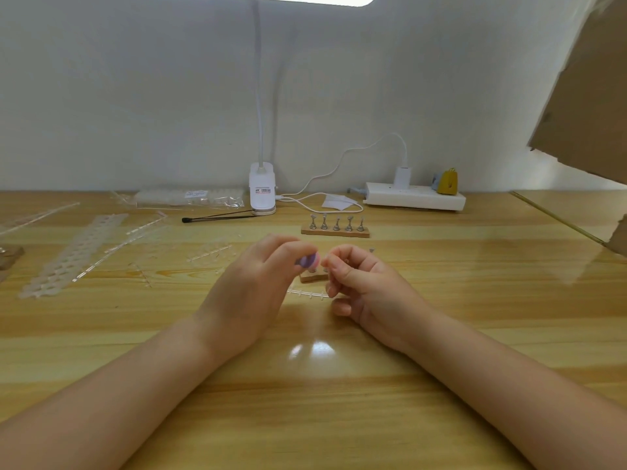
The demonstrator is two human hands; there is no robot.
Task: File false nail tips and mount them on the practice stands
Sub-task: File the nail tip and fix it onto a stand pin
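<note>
Left hand (pixel 252 283) fingers clamp purple file (pixel 307 260); right hand (pixel 363 283) fingers pinched, contents unclear

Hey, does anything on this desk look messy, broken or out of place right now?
Nothing looks broken or spilled. Clear plastic sprue strips lie scattered at odd angles left of the hands, and one short strip sits between them. The far stand has its five holders upright.

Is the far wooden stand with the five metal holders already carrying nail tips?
No, the five metal holders on the far wooden stand look bare.
</note>
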